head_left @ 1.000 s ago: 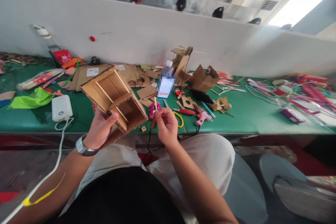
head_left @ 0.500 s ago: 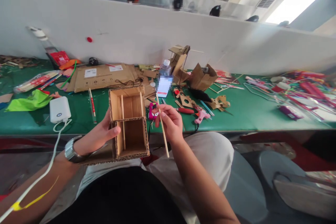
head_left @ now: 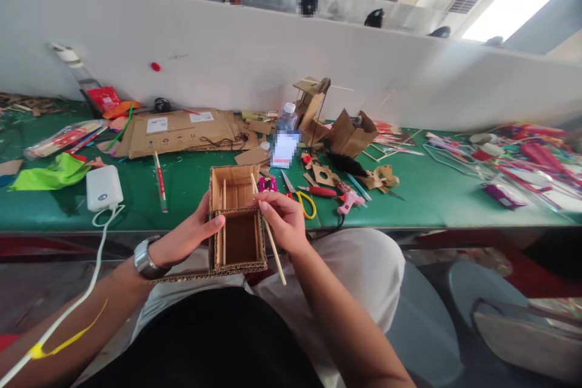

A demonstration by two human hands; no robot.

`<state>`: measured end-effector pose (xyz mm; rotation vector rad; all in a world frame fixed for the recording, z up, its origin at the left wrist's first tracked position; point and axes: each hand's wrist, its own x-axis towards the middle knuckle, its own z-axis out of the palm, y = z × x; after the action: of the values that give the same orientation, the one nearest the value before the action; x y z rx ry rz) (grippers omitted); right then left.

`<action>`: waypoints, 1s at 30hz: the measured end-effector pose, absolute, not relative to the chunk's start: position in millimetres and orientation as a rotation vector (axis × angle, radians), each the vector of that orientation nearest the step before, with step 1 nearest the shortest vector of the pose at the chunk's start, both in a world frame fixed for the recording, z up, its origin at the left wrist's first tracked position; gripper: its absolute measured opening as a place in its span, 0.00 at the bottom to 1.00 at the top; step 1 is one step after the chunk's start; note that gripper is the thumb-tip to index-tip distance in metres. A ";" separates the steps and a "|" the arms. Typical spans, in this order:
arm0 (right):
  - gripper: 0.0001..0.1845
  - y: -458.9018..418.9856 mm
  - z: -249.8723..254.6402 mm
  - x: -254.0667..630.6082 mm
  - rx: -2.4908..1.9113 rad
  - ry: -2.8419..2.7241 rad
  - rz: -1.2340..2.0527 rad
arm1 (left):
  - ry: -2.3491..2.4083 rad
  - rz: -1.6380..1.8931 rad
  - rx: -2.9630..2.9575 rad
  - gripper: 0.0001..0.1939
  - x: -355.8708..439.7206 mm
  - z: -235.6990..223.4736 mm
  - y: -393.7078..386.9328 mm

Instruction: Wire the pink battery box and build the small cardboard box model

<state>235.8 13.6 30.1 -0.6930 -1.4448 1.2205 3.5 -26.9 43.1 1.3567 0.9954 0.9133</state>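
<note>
One cardboard box [head_left: 240, 212] sits at the head view's lower centre, grasped by the left hand [head_left: 193, 233]; the right hand [head_left: 285, 218] pinches a wooden stick [head_left: 276, 254]. Half a second ago the stick hung apart; now its upper end overlaps the box's right side, seemingly aligning the two. Flattened cardboard [head_left: 182, 133] and a pink glue gun [head_left: 350, 201] lie on the green tabletop [head_left: 409, 209]; a pale partition [head_left: 227, 54] spans above.

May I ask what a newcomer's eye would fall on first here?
Probably the two-compartment cardboard box in the left hand, below centre, and the stick in the right hand at its right side. Then come the bright green sheet on the table at left and the yellow-handled scissors beyond the right hand.
</note>
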 end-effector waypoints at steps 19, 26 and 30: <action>0.20 25.3 22.9 236.9 -0.757 -1.185 1.398 | 0.956 0.972 0.887 0.32 17.0 30.1 -30.6; 0.15 30.3 25.5 241.3 -0.718 -1.097 1.243 | 0.807 0.860 0.731 0.38 12.0 27.1 -31.7; 0.13 32.6 26.9 245.2 -0.714 -1.093 1.181 | 0.774 0.973 0.677 0.42 17.0 24.7 -32.4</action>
<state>245.2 32.6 26.9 -0.7143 -1.0932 1.1807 17.0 -32.4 24.7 0.6774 0.7741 0.9734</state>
